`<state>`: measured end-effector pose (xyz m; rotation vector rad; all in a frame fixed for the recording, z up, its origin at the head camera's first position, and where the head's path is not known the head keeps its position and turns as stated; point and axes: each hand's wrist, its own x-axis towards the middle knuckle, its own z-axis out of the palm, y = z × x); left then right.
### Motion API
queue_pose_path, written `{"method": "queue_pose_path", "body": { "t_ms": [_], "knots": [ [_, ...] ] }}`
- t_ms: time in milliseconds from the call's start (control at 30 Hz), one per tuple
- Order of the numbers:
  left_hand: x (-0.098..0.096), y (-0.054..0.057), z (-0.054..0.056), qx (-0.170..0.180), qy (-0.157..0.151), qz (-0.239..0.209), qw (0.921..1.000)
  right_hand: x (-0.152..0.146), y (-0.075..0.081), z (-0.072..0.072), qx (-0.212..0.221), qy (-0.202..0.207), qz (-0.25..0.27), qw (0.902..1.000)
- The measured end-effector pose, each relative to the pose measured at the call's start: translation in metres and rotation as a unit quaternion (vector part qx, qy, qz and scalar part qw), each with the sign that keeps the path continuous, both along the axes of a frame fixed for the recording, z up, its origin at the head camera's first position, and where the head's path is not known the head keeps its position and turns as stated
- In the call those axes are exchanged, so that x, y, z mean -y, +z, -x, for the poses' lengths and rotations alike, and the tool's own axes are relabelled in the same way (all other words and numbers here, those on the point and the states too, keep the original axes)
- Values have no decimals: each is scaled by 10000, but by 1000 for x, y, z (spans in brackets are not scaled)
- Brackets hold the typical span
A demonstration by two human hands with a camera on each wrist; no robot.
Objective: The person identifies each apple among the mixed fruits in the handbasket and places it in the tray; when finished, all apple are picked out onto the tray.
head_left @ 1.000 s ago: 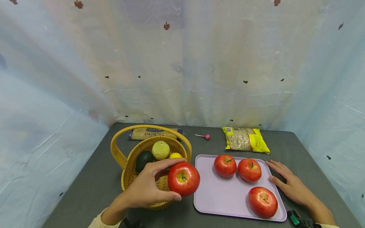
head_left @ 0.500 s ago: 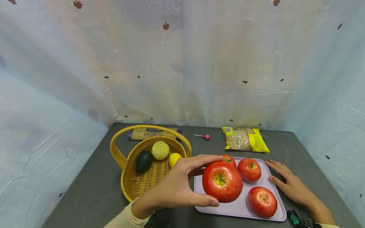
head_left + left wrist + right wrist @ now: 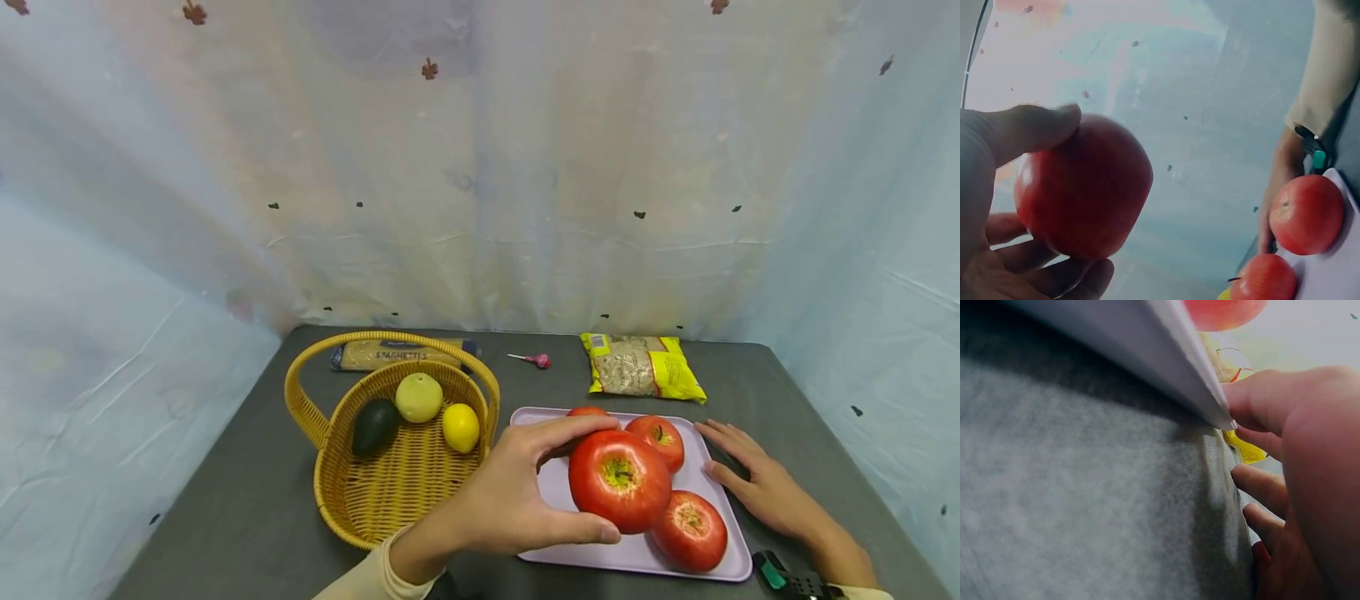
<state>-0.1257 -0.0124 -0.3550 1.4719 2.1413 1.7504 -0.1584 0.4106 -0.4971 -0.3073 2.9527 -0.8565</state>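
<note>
My left hand [image 3: 517,492] grips a red apple [image 3: 619,482] between thumb and fingers, held up over the lilac tray [image 3: 558,487]. In the left wrist view the thumb lies across one side of this apple [image 3: 1088,187] and the fingers curl under the other. Three more red apples are on the tray: one at the back left [image 3: 587,411], mostly hidden, one at the back right [image 3: 660,440], and one at the front right [image 3: 690,532]. My right hand [image 3: 765,483] rests at the tray's right edge, fingers extended; in the right wrist view its fingers touch the rim [image 3: 1210,387].
Left of the tray stands a yellow wicker basket [image 3: 322,500] with a tall handle, holding an avocado [image 3: 376,427], a pale green round fruit [image 3: 418,397] and a lemon [image 3: 461,427]. Behind lie a spaghetti pack [image 3: 375,356], a lollipop [image 3: 540,361] and a yellow bag [image 3: 637,367].
My left hand has carried the apple rightward from over the basket to above the tray. The right hand has stayed at the tray's edge.
</note>
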Motion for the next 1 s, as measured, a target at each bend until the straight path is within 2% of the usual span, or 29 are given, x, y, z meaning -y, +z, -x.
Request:
{"method": "queue_pose_path", "body": {
  "t_ms": [33,267,433,600,767,1000],
  "knots": [
    [-1,-2,0,14,50,28,10000,0,0,0,6,-1,-11,10000],
    [-9,-18,4,789,27,278,9965,-1,0,0,37,-4,-64,10000],
    [-20,-36,7,774,140,630,9949,-1,0,0,31,-3,-85,10000],
    [-32,-56,8,714,422,1149,9899,-2,0,0,16,33,-54,10000],
    [-40,-74,10,643,658,1645,9821,-2,1,0,-18,55,-23,10000],
    [-45,-94,14,590,1104,2278,9656,-1,0,0,-28,28,-80,10000]
  ]
}}
